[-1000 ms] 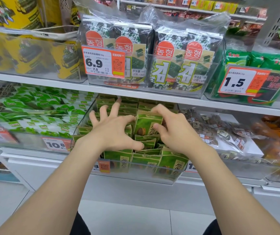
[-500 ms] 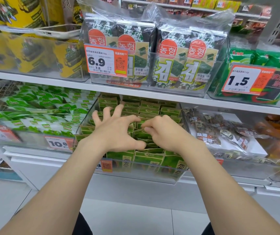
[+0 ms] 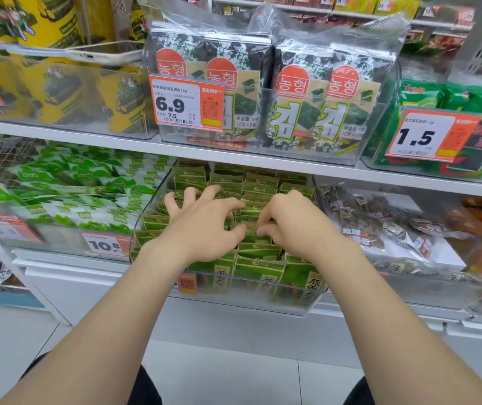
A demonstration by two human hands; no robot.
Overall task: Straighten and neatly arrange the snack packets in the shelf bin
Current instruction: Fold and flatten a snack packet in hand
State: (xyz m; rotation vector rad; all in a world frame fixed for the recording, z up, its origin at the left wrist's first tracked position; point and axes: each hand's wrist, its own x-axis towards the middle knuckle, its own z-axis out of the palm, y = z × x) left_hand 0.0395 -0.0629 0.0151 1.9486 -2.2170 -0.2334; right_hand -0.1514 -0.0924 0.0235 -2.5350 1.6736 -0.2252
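Right grip [image 3: 292, 226] pinches a packet top between thumb and curled fingers. Left grip [image 3: 204, 226], just beside it, claws over the tops; clamped or not, I cannot tell. Snack packets [image 3: 260, 182] stand in rows under and beyond both, inside the clear shelf bin [image 3: 234, 304]. Best to seat this packet upright, then square the rows outward.

Got left grip [image 3: 201, 229] splayed over packets [image 3: 260, 182] in clear bin [image 3: 228, 305], fingertips [image 3: 216, 189] on tops. Got right grip [image 3: 289, 226] just beside, curled, pinching packet tops mid-bin. Seeing seaweed packs [image 3: 307, 112], 6.9 tag [image 3: 185, 103] on shelf [image 3: 117, 144] above.
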